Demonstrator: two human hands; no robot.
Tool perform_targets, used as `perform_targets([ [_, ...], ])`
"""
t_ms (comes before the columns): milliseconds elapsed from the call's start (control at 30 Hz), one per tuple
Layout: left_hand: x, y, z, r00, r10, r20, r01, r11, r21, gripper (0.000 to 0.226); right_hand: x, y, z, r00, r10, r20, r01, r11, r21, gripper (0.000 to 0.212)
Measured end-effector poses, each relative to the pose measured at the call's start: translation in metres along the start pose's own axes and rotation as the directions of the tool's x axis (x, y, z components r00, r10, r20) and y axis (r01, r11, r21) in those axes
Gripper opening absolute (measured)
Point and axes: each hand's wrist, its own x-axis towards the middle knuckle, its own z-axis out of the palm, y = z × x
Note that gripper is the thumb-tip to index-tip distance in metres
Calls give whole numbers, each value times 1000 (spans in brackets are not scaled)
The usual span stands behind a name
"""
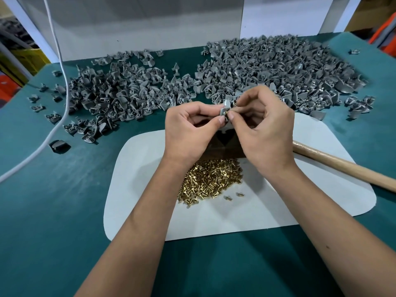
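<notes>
A small grey plastic part [226,105] is held up above the far edge of the white mat [139,189], between the two hands and just in front of the heaps of parts. It is pinched by the left hand [190,127]: thumb and forefinger are closed on its near edge and the other fingers are folded into the palm. A brass pin [228,112] is pressed to the part's side by the right hand [264,129], clamped between thumb and forefinger, with the remaining fingers bent. A dark block [222,150] is seen on the mat below the hands, partly hidden by them. A heap of brass pins [212,181] lies just on its near side, between the forearms. A wooden handle [342,168] is laid across the mat's right corner. Two wide grey heaps [278,69] are spread over the green table cover [53,211] beyond the mat, and a white cable [64,86] is trailed across the left one.
</notes>
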Motion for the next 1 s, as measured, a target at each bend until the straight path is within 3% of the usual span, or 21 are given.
perform_targets([
  [467, -2, -3, 10, 998, 44, -44, -35, 981, 192, 11, -2, -7, 2, 999, -16, 50, 26, 976, -218, 30],
  [633, -2, -4, 9, 999, 0, -43, 7, 988, 151, 13, -2, -6, 3, 999, -29, 24, 33, 979, -200, 23],
  [800, 1, -3, 6, 996, -16, -92, 25, 995, 96, 13, 1, 0, -3, 992, -65, 113, 80, 987, -140, 19],
  [1000, 2, -2, 1, 998, -21, -55, 26, 995, 98, 20, 2, 6, -7, 985, -144, 94, 162, 959, -234, 11],
])
